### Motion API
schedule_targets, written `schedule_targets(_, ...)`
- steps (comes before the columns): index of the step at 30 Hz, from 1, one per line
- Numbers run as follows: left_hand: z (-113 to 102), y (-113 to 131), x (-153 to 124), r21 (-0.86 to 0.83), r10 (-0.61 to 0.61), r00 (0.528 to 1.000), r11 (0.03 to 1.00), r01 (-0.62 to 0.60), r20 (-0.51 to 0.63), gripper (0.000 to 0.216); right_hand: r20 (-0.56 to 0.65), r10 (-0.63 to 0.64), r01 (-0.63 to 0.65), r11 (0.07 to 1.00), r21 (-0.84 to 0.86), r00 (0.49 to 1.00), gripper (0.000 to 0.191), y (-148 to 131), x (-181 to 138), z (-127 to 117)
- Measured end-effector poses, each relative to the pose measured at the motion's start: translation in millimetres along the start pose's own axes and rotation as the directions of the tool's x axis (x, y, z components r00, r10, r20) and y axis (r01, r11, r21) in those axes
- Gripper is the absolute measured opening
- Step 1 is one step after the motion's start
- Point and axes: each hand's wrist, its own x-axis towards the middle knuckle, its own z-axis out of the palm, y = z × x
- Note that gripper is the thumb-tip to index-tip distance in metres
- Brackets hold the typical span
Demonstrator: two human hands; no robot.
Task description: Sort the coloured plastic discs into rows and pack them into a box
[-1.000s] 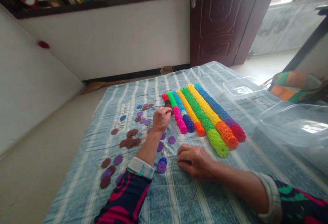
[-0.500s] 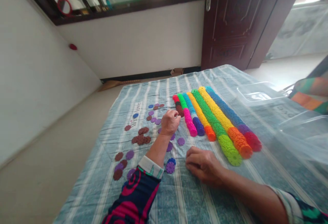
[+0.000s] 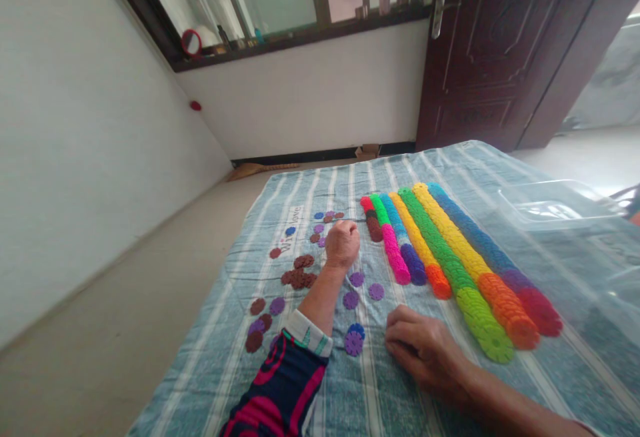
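Observation:
My left hand (image 3: 343,244) is closed above the cloth, among loose purple and brown notched plastic discs. Its fingertips are turned away, so what they hold, if anything, is hidden. Just to its right is the short row of red, black and brown discs (image 3: 374,227), apart from the hand. My right hand (image 3: 425,344) rests on the cloth with its fingers curled together, their inner side hidden. Near it are a purple disc (image 3: 355,343) overlapping a blue one, and the light green end (image 3: 493,340) of a long row.
Several colourful disc rows (image 3: 440,250) lie side by side on the striped cloth (image 3: 235,357). A brown disc pile (image 3: 299,272) and scattered discs lie left. A clear plastic tub (image 3: 555,204) stands at right; a dark door (image 3: 500,57) is behind.
The view has shifted, so the scene sits further right. My left hand has drawn back leftward from the brown end of the short row. My right hand stays curled on the cloth.

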Motion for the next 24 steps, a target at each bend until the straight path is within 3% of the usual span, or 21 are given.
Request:
schedule_targets(5,-16.8,-21.5,47.8,0.156,-0.179,0.983,0.973,0.17,0.045,0.021,-0.005,-0.005,0.005,1.0,-0.007,1.0,0.02,1.1,0.3,2.1)
schedule_targets(10,-16.0,-32.9,83.4,0.247,-0.225,0.952,0.954,0.172,0.207,0.012,-0.013,-0.017,0.017,1.0,-0.014,1.0,0.02,5.2,1.5,4.8)
schedule_targets(18,-7.0,-39.6,87.7,0.24,-0.251,0.94,0.951,0.195,0.229,0.013,-0.024,-0.021,0.02,0.999,-0.028,0.999,0.018,3.7,3.6,4.5)
schedule_targets(24,-20.4,-39.8,81.7,0.157,-0.201,0.964,0.972,0.174,0.176,0.014,-0.042,-0.027,0.026,0.999,-0.028,0.999,0.019,3.0,3.6,4.8)
